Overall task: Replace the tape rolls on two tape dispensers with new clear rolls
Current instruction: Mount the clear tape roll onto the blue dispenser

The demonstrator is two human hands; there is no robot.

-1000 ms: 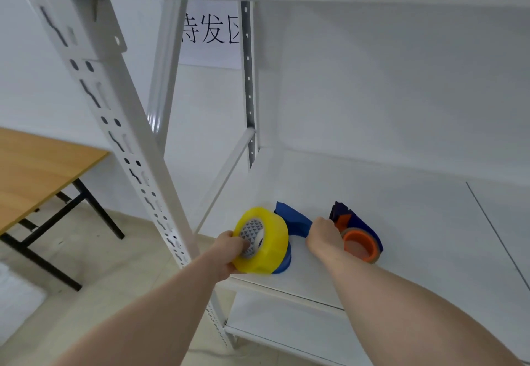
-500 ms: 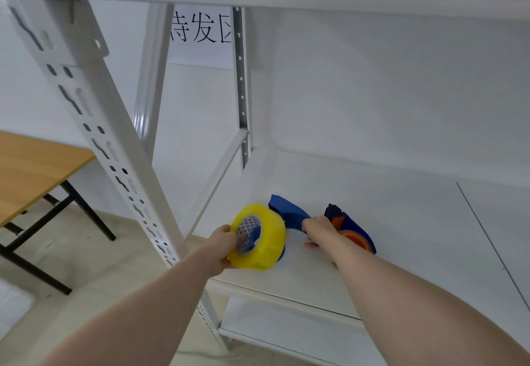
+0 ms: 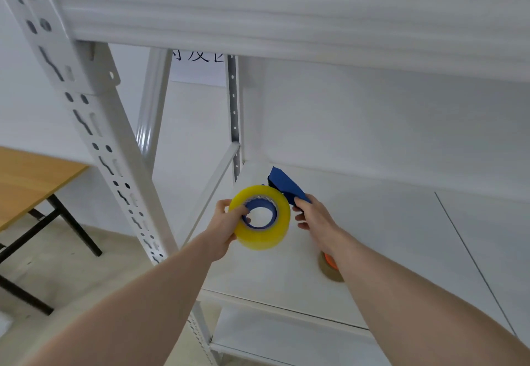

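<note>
A thick yellowish clear tape roll (image 3: pixel 263 238) sits on the blue hub of a blue tape dispenser (image 3: pixel 286 186), held up above the white shelf board (image 3: pixel 387 239). My left hand (image 3: pixel 226 226) grips the roll's left side, thumb at the core. My right hand (image 3: pixel 314 216) holds the dispenser's blue handle. A second dispenser with an orange hub and a brownish roll (image 3: pixel 329 268) lies on the shelf, mostly hidden under my right forearm.
A white perforated rack upright (image 3: pixel 94 124) stands at the left, with a shelf beam (image 3: pixel 286 21) overhead and a lower shelf (image 3: pixel 286 340) below. A wooden table (image 3: pixel 31 176) with black legs stands at the far left on a beige floor.
Both hands have lifted the blue dispenser and yellowish roll off the shelf and turned the roll's open core toward me. The orange dispenser now lies under my right forearm.
</note>
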